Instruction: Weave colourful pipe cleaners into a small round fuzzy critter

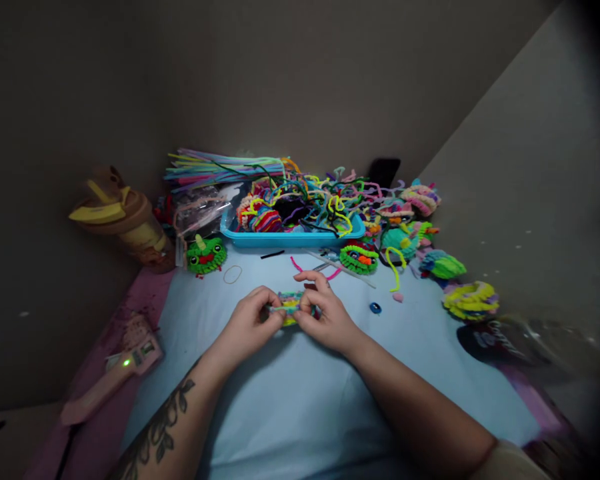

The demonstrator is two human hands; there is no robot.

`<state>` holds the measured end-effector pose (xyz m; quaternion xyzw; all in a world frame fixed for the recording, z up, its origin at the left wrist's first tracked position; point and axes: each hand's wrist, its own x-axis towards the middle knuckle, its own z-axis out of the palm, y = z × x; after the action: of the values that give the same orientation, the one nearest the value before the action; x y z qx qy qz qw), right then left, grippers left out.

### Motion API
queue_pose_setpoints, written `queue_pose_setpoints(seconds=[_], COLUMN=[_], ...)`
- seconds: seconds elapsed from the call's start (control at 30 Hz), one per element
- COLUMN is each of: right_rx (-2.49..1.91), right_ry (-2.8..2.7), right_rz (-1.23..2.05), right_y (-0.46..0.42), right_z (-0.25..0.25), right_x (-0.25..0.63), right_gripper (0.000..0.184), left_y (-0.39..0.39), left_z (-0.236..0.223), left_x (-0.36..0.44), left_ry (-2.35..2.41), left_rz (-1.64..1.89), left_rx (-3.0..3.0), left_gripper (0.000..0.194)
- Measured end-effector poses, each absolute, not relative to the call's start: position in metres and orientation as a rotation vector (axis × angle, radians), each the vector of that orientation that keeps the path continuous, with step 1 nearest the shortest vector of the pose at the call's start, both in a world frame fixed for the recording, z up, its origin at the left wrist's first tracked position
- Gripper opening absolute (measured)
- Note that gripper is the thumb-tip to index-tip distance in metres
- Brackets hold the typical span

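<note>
Between my two hands is a small piece of fuzzy pipe-cleaner work (291, 301) in teal, purple and yellow. My left hand (257, 317) pinches its left side between thumb and bent fingers. On the other side my right hand (325, 313) grips it with thumb and index finger, one other finger lifted. Fingers hide parts of the piece. Just beyond lie pink pipe-cleaner bits (334, 274) and a green pipe-cleaner head with an orange beak (359, 259). A blue eye bead (375, 308) rests on the cloth to the right.
A blue tray (290, 240) heaped with coloured pipe cleaners stands at the back. Left are a green frog-like head (207, 256), a brown cup (140, 227) and a pink glue gun (115, 380) with a lit green light. Finished pieces (471, 301) and a plastic bottle (520, 343) line the right.
</note>
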<state>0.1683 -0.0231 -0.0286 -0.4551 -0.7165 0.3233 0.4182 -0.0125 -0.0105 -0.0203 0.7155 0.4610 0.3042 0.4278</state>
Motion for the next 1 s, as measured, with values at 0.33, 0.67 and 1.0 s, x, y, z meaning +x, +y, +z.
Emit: queue_pose_setpoints(seconds=[0.33,0.67,1.0], right_rx=[-1.212,-1.011,-0.894], right_ry=[-1.810,-1.744,-1.816], right_rz=[0.804,0.816,0.821], right_y=[-0.020,-0.015,-0.016], right_z=[-0.033,-0.044,-0.044], right_x=[0.167,0.171,0.171], right_gripper=[0.020,0.026,0.007], left_y=[-0.014,-0.013,-0.007], left_z=[-0.022,-0.022,-0.030], left_x=[-0.011,-0.012,-0.012], left_ry=[1.099,1.054,1.154], left_rz=[0.856,0.878,0.854], left_rx=[2.065,1.950,1.533], left_gripper=[0.004,0.011,0.016])
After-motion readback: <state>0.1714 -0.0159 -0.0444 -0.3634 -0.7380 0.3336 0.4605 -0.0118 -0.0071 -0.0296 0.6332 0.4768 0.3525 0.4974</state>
